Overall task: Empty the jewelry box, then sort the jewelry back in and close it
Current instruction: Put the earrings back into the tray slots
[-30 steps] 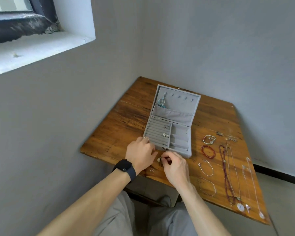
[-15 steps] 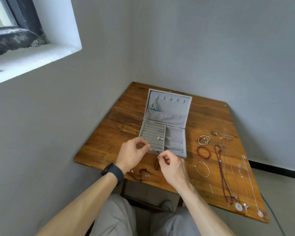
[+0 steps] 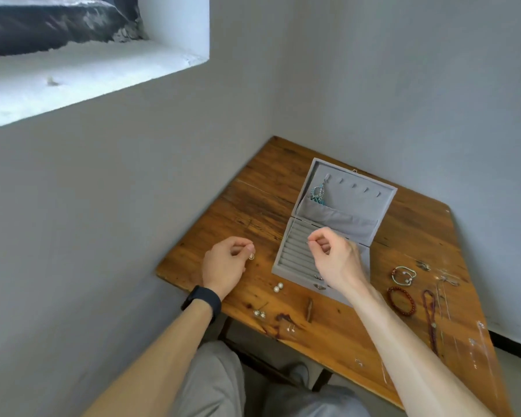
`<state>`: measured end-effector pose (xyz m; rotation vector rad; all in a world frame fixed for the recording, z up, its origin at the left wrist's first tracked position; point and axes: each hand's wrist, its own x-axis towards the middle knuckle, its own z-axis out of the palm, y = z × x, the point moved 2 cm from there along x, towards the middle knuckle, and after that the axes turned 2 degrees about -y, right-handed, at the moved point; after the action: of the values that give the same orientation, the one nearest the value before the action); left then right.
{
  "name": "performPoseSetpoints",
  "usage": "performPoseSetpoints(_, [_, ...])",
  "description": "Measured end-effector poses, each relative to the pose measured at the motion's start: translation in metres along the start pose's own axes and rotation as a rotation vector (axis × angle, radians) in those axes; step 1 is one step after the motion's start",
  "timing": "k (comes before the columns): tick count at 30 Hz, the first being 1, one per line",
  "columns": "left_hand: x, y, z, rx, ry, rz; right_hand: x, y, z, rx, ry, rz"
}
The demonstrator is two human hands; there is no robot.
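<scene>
Nearest, along the near edge of the wooden table (image 3: 253, 212), two small silver studs (image 3: 259, 313) and a pair of pearl studs (image 3: 278, 287) lie loose. Just beyond them is the left hand (image 3: 226, 266), with a black watch (image 3: 202, 299) on its wrist. It is over the wood to the left of the jewelry box (image 3: 283, 267), thumb and forefinger pinched on a small silver hoop (image 3: 251, 256). The right hand (image 3: 334, 260) is raised over the box's ridged ring rows. Its fingers are curled, and thumb and forefinger are clamped on a thin metal piece (image 3: 308, 242) too small to identify. To the right, a red bead bracelet (image 3: 401, 300), a silver bracelet (image 3: 403, 275) and a dark bead necklace (image 3: 430, 317) lie on the table. Farther back the box's lid (image 3: 358, 197) stands open, with a turquoise piece (image 3: 318, 192) hanging at its left end.
</scene>
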<state>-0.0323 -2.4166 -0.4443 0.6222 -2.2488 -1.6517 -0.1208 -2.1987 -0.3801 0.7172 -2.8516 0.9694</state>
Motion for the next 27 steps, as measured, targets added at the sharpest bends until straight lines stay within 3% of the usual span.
performPoseSetpoints(6, [0.006, -0.01, 0.006, 0.052, 0.024, -0.002, 0.039, 0.01, 0.018, -0.143, -0.158, 0.02])
performPoseSetpoints(14, [0.005, -0.01, 0.007, 0.045, 0.009, 0.01, 0.069, 0.021, 0.019, -0.318, -0.214, 0.117])
performPoseSetpoints(27, [0.004, -0.009, 0.007, 0.088, 0.015, 0.013, 0.085, 0.01, 0.02, -0.337, -0.239, 0.194])
